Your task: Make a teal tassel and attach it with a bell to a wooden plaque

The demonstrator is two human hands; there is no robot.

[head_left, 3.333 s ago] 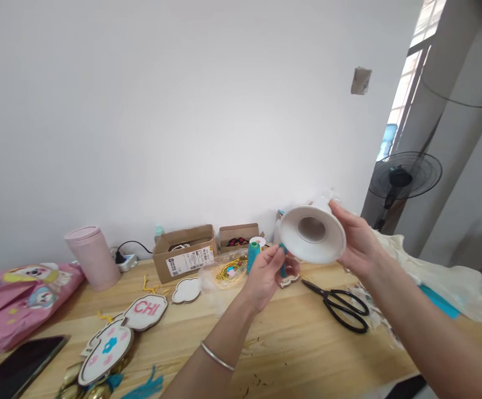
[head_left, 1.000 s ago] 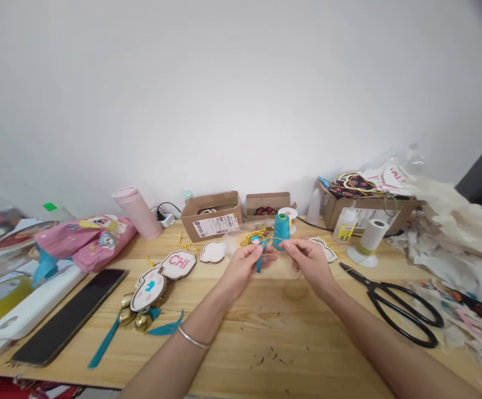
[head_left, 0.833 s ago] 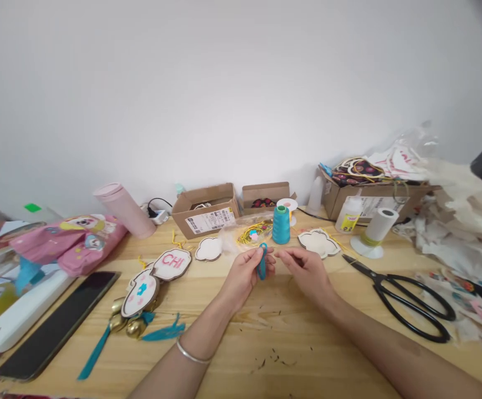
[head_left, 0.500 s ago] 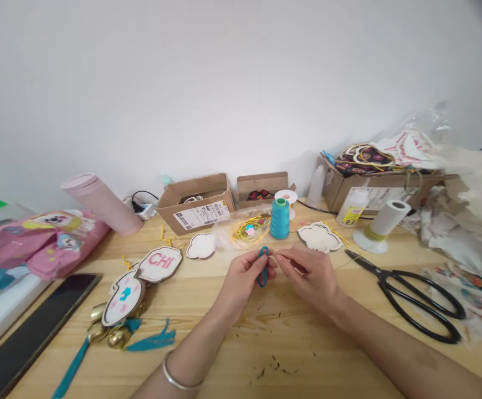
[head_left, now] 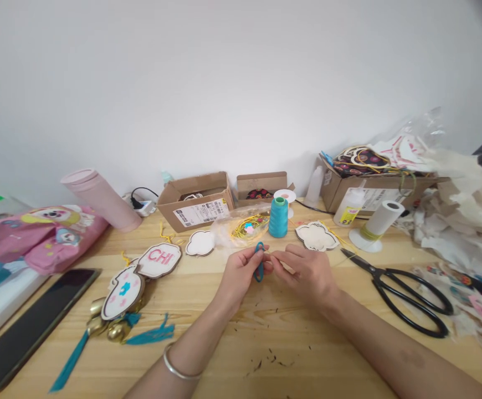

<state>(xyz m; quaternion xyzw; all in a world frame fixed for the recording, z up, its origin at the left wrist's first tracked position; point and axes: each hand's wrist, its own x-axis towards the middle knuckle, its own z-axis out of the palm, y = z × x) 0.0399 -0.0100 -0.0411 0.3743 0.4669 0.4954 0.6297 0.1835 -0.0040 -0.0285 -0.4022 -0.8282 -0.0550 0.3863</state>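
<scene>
Between the thumb and fingers of my left hand is a small looped bundle of teal thread, held upright above the table. My right hand is closed in a pinch right beside it, on a thin yellow cord at the bundle's edge. The fingertips of both hands nearly touch, and the cord's path behind them is partly hidden. Just beyond my hands stands a cone of teal thread. Back right of it lies a white padded shape with yellow cord trailing off it.
Large black scissors lie at right, near a white roll and glue bottle. Cardboard boxes line the wall. At left are embroidered pendants with bells and teal tassels, a phone and a pink tumbler.
Both hands have shifted very slightly to the left with the teal bundle still in my left hand. The whole view has moved a little; the pinch grips look the same.
</scene>
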